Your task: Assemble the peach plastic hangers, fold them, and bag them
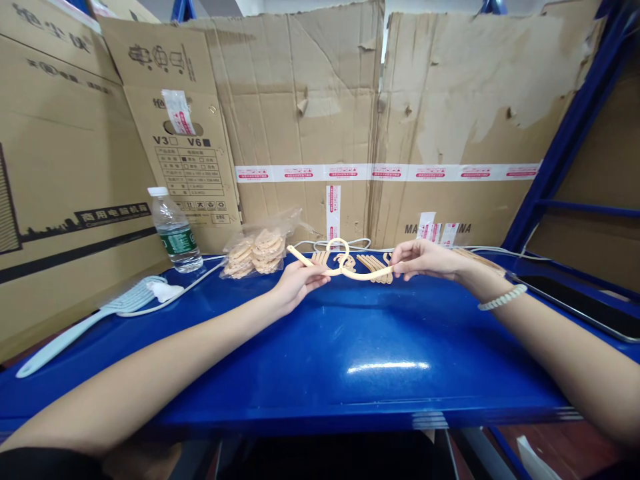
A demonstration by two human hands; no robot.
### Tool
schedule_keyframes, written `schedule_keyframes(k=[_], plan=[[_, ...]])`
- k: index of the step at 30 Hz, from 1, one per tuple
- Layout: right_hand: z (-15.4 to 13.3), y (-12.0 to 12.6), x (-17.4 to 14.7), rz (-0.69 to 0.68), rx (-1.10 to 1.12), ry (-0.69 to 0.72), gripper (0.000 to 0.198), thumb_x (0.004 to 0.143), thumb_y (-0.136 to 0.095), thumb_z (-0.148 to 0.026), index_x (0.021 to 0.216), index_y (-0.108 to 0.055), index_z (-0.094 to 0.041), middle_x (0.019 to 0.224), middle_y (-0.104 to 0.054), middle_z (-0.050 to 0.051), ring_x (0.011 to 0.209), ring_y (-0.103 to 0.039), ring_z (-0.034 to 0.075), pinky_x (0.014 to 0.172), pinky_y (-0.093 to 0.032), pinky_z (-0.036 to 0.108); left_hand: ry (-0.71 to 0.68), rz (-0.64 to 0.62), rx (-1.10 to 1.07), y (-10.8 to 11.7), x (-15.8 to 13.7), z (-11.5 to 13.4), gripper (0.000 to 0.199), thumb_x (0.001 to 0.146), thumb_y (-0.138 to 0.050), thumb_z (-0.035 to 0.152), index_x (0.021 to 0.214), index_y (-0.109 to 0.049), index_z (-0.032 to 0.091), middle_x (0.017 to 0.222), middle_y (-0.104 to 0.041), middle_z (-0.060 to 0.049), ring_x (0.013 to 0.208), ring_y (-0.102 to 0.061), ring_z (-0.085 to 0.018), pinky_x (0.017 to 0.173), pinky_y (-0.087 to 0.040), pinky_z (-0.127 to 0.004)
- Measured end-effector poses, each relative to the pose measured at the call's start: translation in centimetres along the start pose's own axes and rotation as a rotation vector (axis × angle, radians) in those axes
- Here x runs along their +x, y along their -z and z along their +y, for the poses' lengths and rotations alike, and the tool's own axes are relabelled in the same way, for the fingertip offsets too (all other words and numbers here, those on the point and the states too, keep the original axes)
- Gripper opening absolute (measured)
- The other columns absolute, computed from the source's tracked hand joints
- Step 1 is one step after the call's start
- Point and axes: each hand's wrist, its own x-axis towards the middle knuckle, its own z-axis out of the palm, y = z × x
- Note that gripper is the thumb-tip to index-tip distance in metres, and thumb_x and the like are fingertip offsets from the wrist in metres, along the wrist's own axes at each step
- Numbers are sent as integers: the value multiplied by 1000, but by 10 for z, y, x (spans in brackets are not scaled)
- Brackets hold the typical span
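Observation:
A pale beige cord (369, 275), about finger-thin, is held up above the blue tabletop. It crosses itself in the middle and forms a round loop at the top. My left hand (297, 287) pinches it left of the crossing, and one free end sticks up past the fingers. At the other end, my right hand (423, 259) grips the tip between thumb and fingers. Just behind lie several beige strips (375, 263) side by side, a smaller group of strips (320, 258) and a curled beige piece (345, 260), partly hidden by the cord.
Left of my hands is a clear plastic bag (263, 250) of coiled beige pieces. Farther left stand a water bottle (176, 233) and a pale blue hairbrush (95, 320). A black phone (580, 307) lies right. Cardboard (300, 120) walls the back; a white cable (210, 267) crosses the blue table (320, 360).

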Motion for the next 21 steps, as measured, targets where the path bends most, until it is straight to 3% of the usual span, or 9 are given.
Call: schedule_keyframes(k=[6, 8, 12, 14, 17, 21], plan=[[5, 25, 0, -125, -432, 42, 32, 62, -76, -39, 82, -69, -15, 79, -71, 4, 72, -66, 17, 64, -52, 28, 35, -139, 179, 28, 22, 17, 12, 69, -69, 5, 75, -61, 11, 75, -70, -7, 71, -68, -13, 71, -54, -23], [5, 27, -1, -174, -563, 43, 29, 65, -74, -39, 82, -70, -16, 78, -72, 4, 75, -67, 18, 69, -51, 28, -24, -268, 408, 35, 24, 24, 13, 68, -73, 11, 76, -62, 13, 73, -68, -4, 68, -65, -12, 68, -52, -23], [6, 21, -2, -260, -704, 64, 23, 68, -69, -36, 80, -72, -16, 75, -72, 3, 72, -66, 18, 68, -49, 27, -284, -588, 1004, 42, 22, 35, 14, 69, -73, 25, 75, -67, 15, 73, -67, -1, 67, -59, -12, 63, -43, -22], [7, 16, -1, -273, -787, 89, 20, 68, -68, -33, 76, -73, -16, 74, -71, 3, 69, -64, 16, 66, -48, 26, -362, -681, 1205, 40, 20, 38, 13, 71, -71, 29, 74, -69, 16, 74, -67, -1, 68, -58, -12, 63, -40, -22], [13, 13, 2, -287, -857, 101, 19, 67, -68, -32, 74, -74, -16, 73, -71, 3, 65, -62, 15, 62, -46, 25, -398, -728, 1345, 36, 16, 40, 12, 72, -70, 30, 73, -70, 18, 73, -67, -1, 70, -57, -13, 64, -38, -22], [18, 14, 5, -281, -812, 47, 21, 68, -68, -34, 76, -74, -16, 70, -71, 3, 65, -64, 16, 60, -47, 25, -382, -737, 1372, 34, 14, 40, 15, 73, -69, 32, 73, -70, 17, 71, -66, -1, 68, -57, -14, 62, -39, -22]])
